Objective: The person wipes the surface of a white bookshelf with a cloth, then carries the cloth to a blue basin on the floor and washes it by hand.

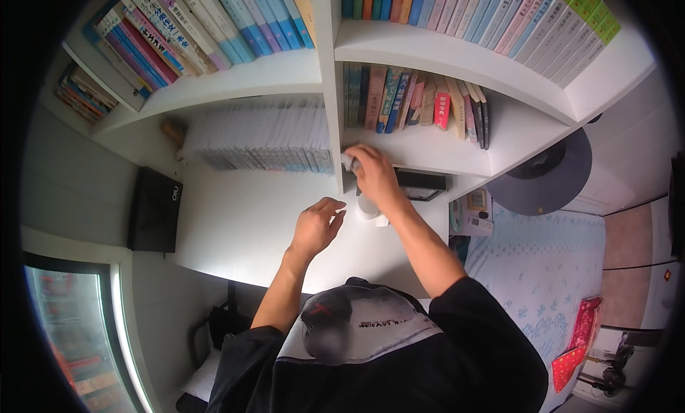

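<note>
My right hand (376, 177) is shut on a small whitish wad, perhaps a cloth or tissue (350, 163). It holds the wad against or close to the front edge of the white upright divider (335, 118) of the bookshelf. Whether they touch, I cannot tell. My left hand (318, 226) hangs above the white desk (235, 220), fingers bent, thumb apart and nothing in it. Below my right wrist stands a white rounded object (367, 207), partly covered by the hand. Beside it, a black framed object (423, 185) sits under the lower shelf.
Books (417, 100) line the shelf ahead, with more rows (471, 11) above. Left of the divider stands a plastic-covered row of books (262, 137). A black box (155, 209) rests at the desk's left end. Rightward are a wide-brimmed hat (567, 172) and a bed (524, 268).
</note>
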The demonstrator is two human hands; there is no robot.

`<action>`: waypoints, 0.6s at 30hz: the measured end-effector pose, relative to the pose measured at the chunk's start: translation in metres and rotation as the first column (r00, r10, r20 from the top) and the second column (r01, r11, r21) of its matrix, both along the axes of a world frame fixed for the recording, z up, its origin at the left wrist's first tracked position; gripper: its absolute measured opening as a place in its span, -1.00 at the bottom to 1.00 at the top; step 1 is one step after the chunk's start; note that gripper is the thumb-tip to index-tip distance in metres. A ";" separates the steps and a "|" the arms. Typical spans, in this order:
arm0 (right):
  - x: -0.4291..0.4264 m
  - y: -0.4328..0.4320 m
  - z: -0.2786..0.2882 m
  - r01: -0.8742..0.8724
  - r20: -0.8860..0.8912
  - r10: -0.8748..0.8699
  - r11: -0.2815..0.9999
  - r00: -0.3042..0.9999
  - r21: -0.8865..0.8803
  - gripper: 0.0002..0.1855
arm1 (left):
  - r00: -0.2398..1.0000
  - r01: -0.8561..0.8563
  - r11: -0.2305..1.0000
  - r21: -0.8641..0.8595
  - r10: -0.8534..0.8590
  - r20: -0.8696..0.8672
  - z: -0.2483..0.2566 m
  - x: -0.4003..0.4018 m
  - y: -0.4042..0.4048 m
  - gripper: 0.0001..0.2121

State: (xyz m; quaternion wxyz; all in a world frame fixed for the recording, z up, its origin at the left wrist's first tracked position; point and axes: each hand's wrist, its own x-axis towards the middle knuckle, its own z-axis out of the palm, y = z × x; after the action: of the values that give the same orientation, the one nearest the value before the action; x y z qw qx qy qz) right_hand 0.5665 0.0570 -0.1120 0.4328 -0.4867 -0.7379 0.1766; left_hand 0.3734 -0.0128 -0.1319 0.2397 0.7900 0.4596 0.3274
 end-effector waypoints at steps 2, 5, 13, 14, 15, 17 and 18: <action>0.003 -0.025 -0.002 -0.040 0.005 0.041 0.996 0.999 -0.083 -0.59 | 1.000 0.004 1.000 0.008 -0.004 0.010 0.001 0.000 -0.001 -0.88; 0.009 -0.033 -0.008 0.013 -0.059 -0.018 0.997 0.998 -0.076 -0.61 | 1.000 0.009 1.000 0.003 -0.009 -0.005 0.002 0.003 -0.004 -0.88; 0.003 0.045 0.008 0.198 -0.020 -0.198 0.959 0.980 0.203 -0.60 | 1.000 0.023 0.999 0.046 -0.023 0.006 0.017 0.009 -0.012 -0.88; 0.005 0.049 0.006 0.185 -0.003 -0.189 0.957 0.982 0.224 -0.59 | 1.000 0.022 0.999 0.049 -0.023 0.009 0.020 0.011 -0.013 -0.88; 0.004 0.047 -0.002 0.183 0.049 -0.202 0.948 0.978 0.260 -0.59 | 1.000 0.024 0.999 0.046 -0.024 0.004 0.021 0.012 -0.015 -0.88; 0.005 0.039 -0.019 0.176 0.152 -0.237 0.926 0.960 0.333 -0.57 | 1.000 0.030 0.999 0.041 -0.030 -0.003 0.022 0.015 -0.018 -0.88; 0.003 0.032 -0.020 0.157 0.115 -0.192 0.953 0.975 0.260 -0.57 | 1.000 0.025 0.999 0.044 -0.024 -0.010 0.021 0.012 -0.019 -0.88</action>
State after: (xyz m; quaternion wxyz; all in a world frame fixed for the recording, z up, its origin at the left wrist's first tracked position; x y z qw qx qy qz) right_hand 0.5691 0.0886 -0.1324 0.4521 -0.5027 -0.7368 0.0090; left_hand 0.3855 -0.0318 -0.1113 0.2241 0.8022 0.4436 0.3309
